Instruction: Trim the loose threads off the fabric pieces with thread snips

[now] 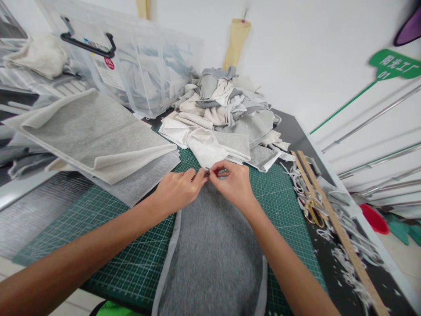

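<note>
Two bare hands meet over a dark-green gridded cutting mat [276,197], working at a long dark-grey knit cloth panel [213,254]. Both the left hand [179,188] and the right hand [235,182] have thumb and forefinger closed, pinching the panel's far end; a small dark bit shows between the fingertips, though I can't tell what it is.

The panel lies along the middle of the mat, its long axis running from the near edge toward the far edge — narrow end pointing away from the person, paler strips down both sides.

Past the mat's far edge rises a heap of grey and cream cloth pieces [226,101]. A layered stack of pale-grey fabric [95,131] overlaps the mat's far-left corner. Behind it, a clear plastic box [144,70] bears a round red sticker [109,63], its print too small to trust. Gold-handled scissors [309,208] and wooden strips [338,230] lie beyond the mat's right edge. At far right, a green sign [394,63] reads 阳光工厂 — with 01 beneath.
</note>
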Available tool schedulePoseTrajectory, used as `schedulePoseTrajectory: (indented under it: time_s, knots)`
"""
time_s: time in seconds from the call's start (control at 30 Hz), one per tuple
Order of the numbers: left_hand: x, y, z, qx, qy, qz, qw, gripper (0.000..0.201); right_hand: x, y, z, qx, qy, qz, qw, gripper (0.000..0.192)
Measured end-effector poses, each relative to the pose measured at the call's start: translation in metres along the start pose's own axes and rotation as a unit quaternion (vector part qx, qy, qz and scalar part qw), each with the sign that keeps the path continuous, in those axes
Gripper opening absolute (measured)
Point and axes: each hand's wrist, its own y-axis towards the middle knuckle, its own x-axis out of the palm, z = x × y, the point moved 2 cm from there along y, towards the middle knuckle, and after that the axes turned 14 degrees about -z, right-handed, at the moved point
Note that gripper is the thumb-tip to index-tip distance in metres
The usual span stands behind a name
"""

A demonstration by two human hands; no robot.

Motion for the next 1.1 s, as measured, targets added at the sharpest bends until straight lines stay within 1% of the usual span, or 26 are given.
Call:
schedulePoseTrajectory:
  time_s: [0.17, 0.23, 0.3, 0.37, 0.43, 0.53, 0.63, 0.77, 0.87, 1.1]
  knots:
    - [0.001, 0.0, -0.001, -0.016, -0.035, -0.032, 0.999, 0.033, 0.0, 0.002, 0.003, 0.019, 0.041, -0.001, 0.999, 0.008]
    - [0.003, -0.001, -0.003, -0.022, -0.052, -0.037, 0.998, 0.033, -0.006, 0.004, 0.005, 0.029, 0.062, 0.006, 0.998, 0.007]
    - [0.005, -0.001, -0.007, -0.028, -0.07, -0.037, 0.996, 0.033, -0.015, 0.006, 0.009, 0.049, 0.11, 0.013, 0.993, 0.004]
    - [0.006, -0.001, -0.014, -0.033, -0.092, -0.034, 0.995, 0.034, -0.024, 0.008, 0.014, 0.075, 0.169, 0.021, 0.982, 0.004]
    - [0.007, -0.001, -0.022, -0.034, -0.117, -0.03, 0.992, 0.036, -0.031, 0.009, 0.019, 0.091, 0.207, 0.03, 0.974, 0.006]
    - [0.008, 0.001, -0.036, -0.034, -0.153, -0.017, 0.988, 0.036, -0.036, 0.01, 0.024, 0.095, 0.228, 0.042, 0.968, 0.009]
    - [0.009, 0.002, -0.049, -0.048, -0.176, -0.001, 0.983, 0.037, -0.037, 0.011, 0.027, 0.09, 0.247, 0.049, 0.963, 0.012]
    - [0.013, 0.002, -0.062, -0.072, -0.188, 0.014, 0.979, 0.041, -0.045, 0.011, 0.024, 0.084, 0.275, 0.055, 0.956, 0.016]
    - [0.016, 0.002, -0.064, -0.08, -0.192, 0.012, 0.978, 0.042, -0.053, 0.011, 0.017, 0.077, 0.288, 0.065, 0.952, 0.019]
    - [0.019, 0.002, -0.06, -0.077, -0.184, -0.031, 0.979, 0.04, -0.076, 0.004, 0.001, 0.065, 0.271, 0.092, 0.956, 0.023]
